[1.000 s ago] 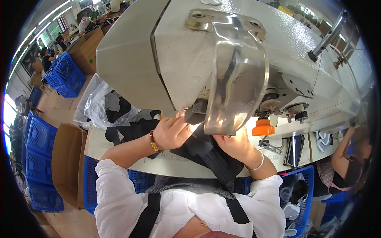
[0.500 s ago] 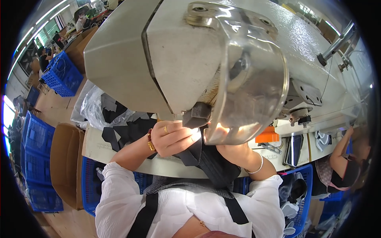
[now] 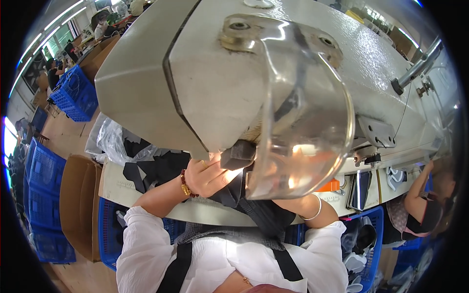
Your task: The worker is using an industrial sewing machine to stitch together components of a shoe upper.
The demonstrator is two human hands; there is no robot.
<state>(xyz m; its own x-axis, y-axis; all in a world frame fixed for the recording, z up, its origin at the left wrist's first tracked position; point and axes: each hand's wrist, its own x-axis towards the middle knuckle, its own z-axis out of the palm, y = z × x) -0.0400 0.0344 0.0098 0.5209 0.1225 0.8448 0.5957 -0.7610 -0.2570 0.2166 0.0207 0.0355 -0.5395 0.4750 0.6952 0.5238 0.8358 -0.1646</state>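
Observation:
Under the head of a large pale sewing machine (image 3: 215, 83), my left hand (image 3: 207, 178) has its fingers curled together on a black fabric piece (image 3: 227, 198). A dark block (image 3: 238, 155) and glare hide its fingertips. My right hand (image 3: 289, 202) is mostly behind the clear curved guard (image 3: 312, 122), beside the same black fabric, so its fingers cannot be made out. A long ribbed black strip (image 3: 266, 215) hangs from between the hands over the table's near edge toward my lap. The needle area is hidden.
Loose black pieces (image 3: 159, 168) and a clear plastic bag (image 3: 115, 141) lie left of my hands. An orange block (image 3: 330, 185) and a dark phone-like slab (image 3: 360, 190) are at right. Blue baskets (image 3: 378, 234) flank me; a cardboard box (image 3: 78, 205) stands left. Another person's arm (image 3: 417, 195) shows far right.
The machine head and guard look larger and sit lower in the view, covering more of my right hand. Both hands stay at the black fabric, with little visible movement.

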